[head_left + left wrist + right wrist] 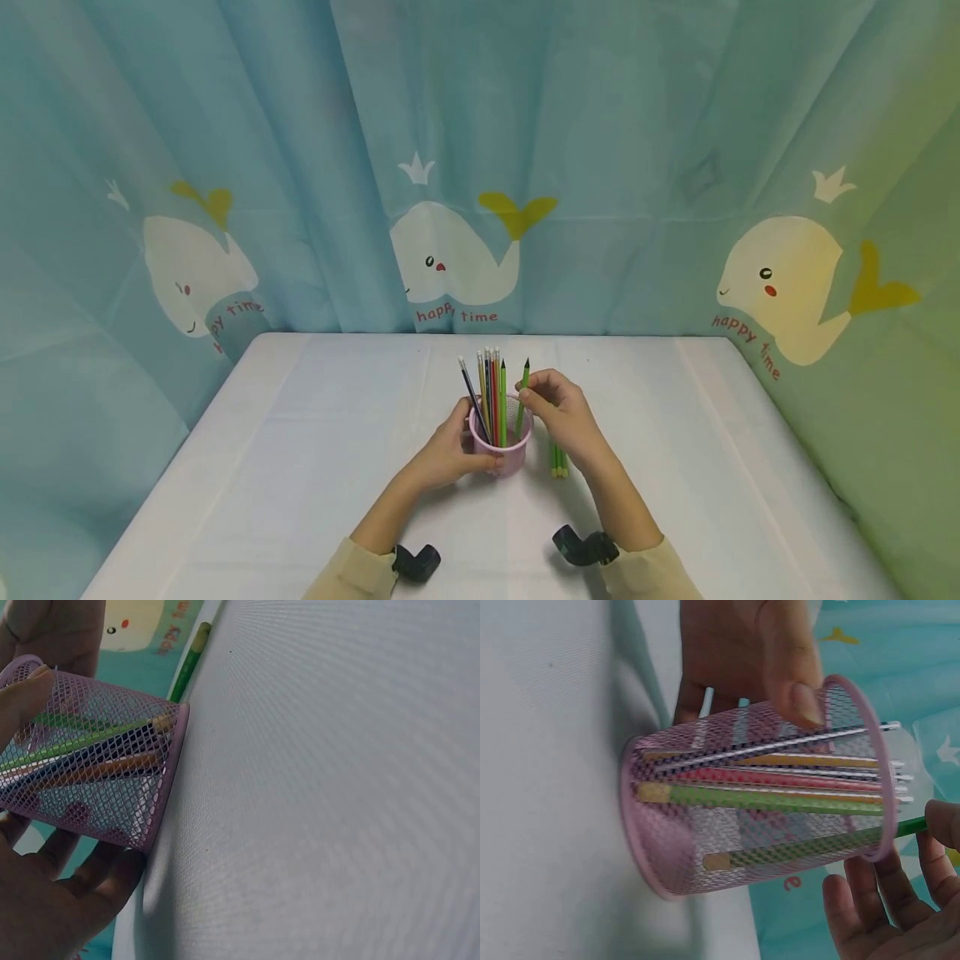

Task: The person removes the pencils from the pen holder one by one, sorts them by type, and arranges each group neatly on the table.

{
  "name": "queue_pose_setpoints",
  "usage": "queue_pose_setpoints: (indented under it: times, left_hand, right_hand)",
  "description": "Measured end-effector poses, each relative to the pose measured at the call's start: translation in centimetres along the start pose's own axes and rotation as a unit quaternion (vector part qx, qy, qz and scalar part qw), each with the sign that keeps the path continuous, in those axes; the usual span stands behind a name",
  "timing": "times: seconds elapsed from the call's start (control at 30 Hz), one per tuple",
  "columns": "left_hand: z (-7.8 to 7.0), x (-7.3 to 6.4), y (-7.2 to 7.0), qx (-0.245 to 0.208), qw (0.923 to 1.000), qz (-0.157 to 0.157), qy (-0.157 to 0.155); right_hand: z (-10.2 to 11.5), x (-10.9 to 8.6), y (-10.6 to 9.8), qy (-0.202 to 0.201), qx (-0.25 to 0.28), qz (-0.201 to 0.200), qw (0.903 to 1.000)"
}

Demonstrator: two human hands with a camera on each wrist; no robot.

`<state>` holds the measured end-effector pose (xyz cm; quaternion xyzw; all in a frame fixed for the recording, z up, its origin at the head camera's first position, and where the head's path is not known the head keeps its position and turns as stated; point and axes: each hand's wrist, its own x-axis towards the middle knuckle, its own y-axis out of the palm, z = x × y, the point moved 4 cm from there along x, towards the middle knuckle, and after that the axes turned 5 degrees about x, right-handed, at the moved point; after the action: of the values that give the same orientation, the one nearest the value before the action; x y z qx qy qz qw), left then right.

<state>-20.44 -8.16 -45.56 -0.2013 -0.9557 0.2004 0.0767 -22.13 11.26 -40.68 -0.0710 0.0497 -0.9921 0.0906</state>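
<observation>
A pink mesh pencil cup (510,463) stands on the table with several pencils (491,400) in it: dark, yellow, red and one green. My left hand (444,454) grips the cup from its left side, thumb across the front near the rim. At the cup's right, my right hand (561,413) pinches a green pencil (526,373) between thumb and finger, dark tip up. In the right wrist view this green pencil (810,846) reaches down inside the cup, its pale end a little above the cup's bottom.
More green pencils (559,463) lie together on the white table (315,467), right of the cup and partly under my right hand. A blue-green curtain (615,167) with printed whales hangs behind the table and along both sides.
</observation>
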Motion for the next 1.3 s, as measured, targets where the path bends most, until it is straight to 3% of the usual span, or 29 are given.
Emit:
queue_pose_setpoints:
  times: [0.63,1.3]
  left_hand:
    - [-0.2,0.1,0.0,0.001,1.0,0.0,-0.001]
    - [-0.3,-0.1,0.0,0.009,1.0,-0.002,0.002]
  right_hand:
    - [2.8,-0.5,-1.8,-0.024,0.103,0.003,0.9944]
    - [4.2,-1.2,-3.9,-0.028,0.139,-0.036,0.9892]
